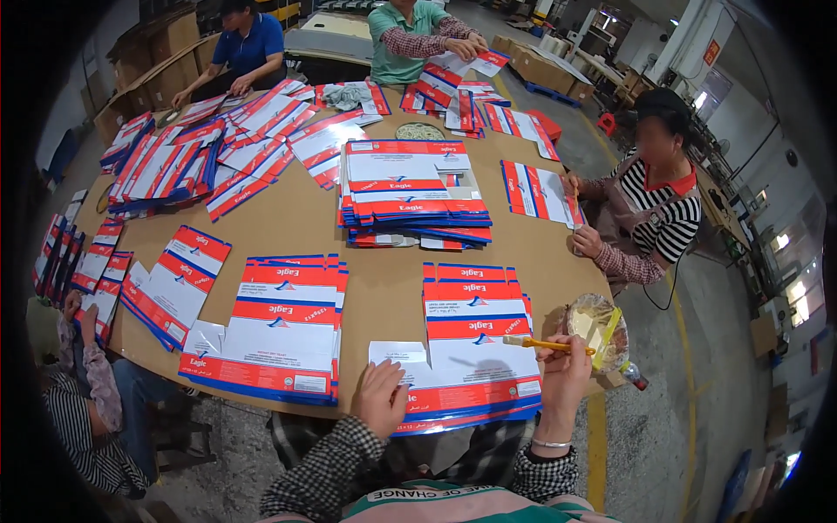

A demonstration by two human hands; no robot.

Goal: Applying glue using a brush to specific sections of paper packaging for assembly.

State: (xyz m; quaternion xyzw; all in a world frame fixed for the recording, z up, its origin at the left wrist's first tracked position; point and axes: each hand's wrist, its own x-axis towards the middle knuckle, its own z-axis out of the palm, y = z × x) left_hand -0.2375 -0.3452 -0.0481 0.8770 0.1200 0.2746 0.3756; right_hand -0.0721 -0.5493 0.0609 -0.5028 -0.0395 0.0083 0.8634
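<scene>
A stack of flat printed cartons [488, 366] in red, white and blue lies in front of me at the table's near edge. My left hand [382, 401] rests with fingers stretched out at the left flap of the top carton. My right hand [565, 370] is closed around the yellow handle of a flat brush [532, 343]. The brush's pale bristles point left, over the right part of the top carton. Close beyond my right hand sits a plastic-lined bowl [617, 347] with a cream-coloured paste in it and a yellow strip across its rim.
Another carton stack [283, 322] lies to my left, and a taller pile [410, 187] stands mid-table. Heaped cartons [174, 166] cover the far left. A bottle [635, 376] is beside the bowl. Co-workers [654, 192] handle cartons around the round table [384, 288].
</scene>
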